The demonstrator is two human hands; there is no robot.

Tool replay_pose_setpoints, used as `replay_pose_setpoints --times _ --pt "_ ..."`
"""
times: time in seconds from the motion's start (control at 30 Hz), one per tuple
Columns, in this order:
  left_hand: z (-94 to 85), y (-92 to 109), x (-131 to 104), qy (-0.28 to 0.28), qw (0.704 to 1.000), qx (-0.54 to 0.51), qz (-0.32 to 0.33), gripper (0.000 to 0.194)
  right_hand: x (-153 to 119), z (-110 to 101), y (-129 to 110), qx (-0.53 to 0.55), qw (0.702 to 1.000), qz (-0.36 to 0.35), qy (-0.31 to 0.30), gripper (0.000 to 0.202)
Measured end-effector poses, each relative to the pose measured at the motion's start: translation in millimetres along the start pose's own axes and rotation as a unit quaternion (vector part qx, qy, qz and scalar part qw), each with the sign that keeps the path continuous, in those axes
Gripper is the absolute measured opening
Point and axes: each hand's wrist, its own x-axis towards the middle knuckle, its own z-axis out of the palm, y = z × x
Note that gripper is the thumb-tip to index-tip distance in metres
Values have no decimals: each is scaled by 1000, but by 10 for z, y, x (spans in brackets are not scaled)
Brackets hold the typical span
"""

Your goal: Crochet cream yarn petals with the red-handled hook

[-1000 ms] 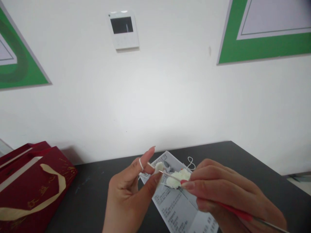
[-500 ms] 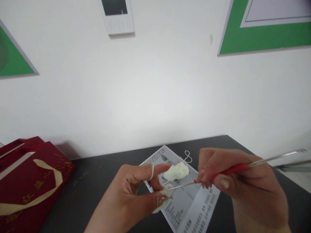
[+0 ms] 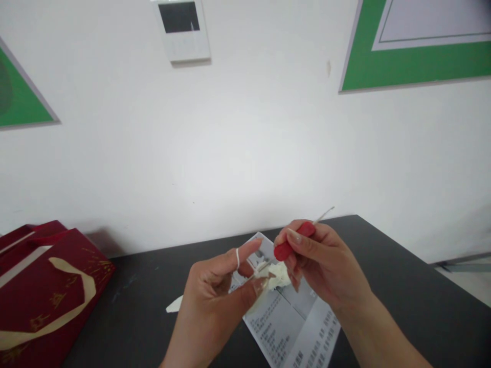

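Observation:
My left hand point(image 3: 218, 296) is closed, thumb and fingers pinching a small pale yarn piece point(image 3: 264, 276) that is mostly hidden. White yarn point(image 3: 237, 258) wraps round its raised index finger. My right hand point(image 3: 326, 260) grips a crochet hook by its red handle point(image 3: 284, 250); the thin metal end point(image 3: 324, 214) points up and to the right, away from the yarn piece. Behind the fingers lies a pale, fluffy bundle of yarn point(image 3: 280, 276) on a printed sheet point(image 3: 272, 329). A white pointed piece point(image 3: 175, 305) shows behind my left wrist.
The dark table point(image 3: 141, 296) meets a white wall. Red gift bags point(image 3: 42, 286) with a ribbon stand at the left. A wall panel with a dark screen point(image 3: 180, 30) and green-bordered frames point(image 3: 414, 61) hang above.
The crochet hook's shaft has left the yarn piece in my left hand. My right hand has moved left and turned, tilting the hook upward. My left hand has shifted slightly right.

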Motion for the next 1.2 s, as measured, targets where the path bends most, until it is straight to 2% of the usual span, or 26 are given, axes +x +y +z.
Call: replay_pose_setpoints --times 0.13,0.27,0.33,0.47,0.63,0.7,0.8,0.87,0.93,1.0,1.1,1.13,1.17,1.2 --pt "67 -11 -11 28 999 -29 18 32 -18 78 44 10 999 -30 28 20" --pt "123 18 -43 44 989 21 142 24 -35 109 44 15 998 -45 30 19" --pt "140 19 -63 58 982 29 175 22 -34 116 54 20 999 -41 28 19" --pt "128 -7 -81 84 983 29 161 32 -26 132 76 29 999 -31 30 19" --pt "90 -39 -55 70 983 31 168 37 -34 140 104 40 997 -40 45 16" --pt "94 -62 -42 80 981 27 177 35 -49 138 134 18 996 -70 51 14" --pt "111 -109 -21 102 980 15 171 31 -95 152 186 -64 983 -158 69 11" --pt "119 -131 -3 124 981 -5 146 32 -144 178 210 -152 957 -232 80 11" --pt "117 -129 16 136 985 -50 98 35 -201 204 220 -272 906 -317 73 15" --pt "104 -94 33 119 985 -121 36 42 -249 208 222 -407 814 -412 31 26" --pt "70 -1 42 76 973 -217 -34 53 -261 156 227 -556 649 -516 -59 34" --pt "57 30 41 69 969 -234 -49 55 -244 127 230 -567 624 -531 -81 34" --pt "43 57 39 63 966 -245 -60 54 -217 97 235 -554 628 -538 -95 34" --pt "29 78 36 54 964 -250 -70 52 -185 69 240 -519 657 -537 -103 34"
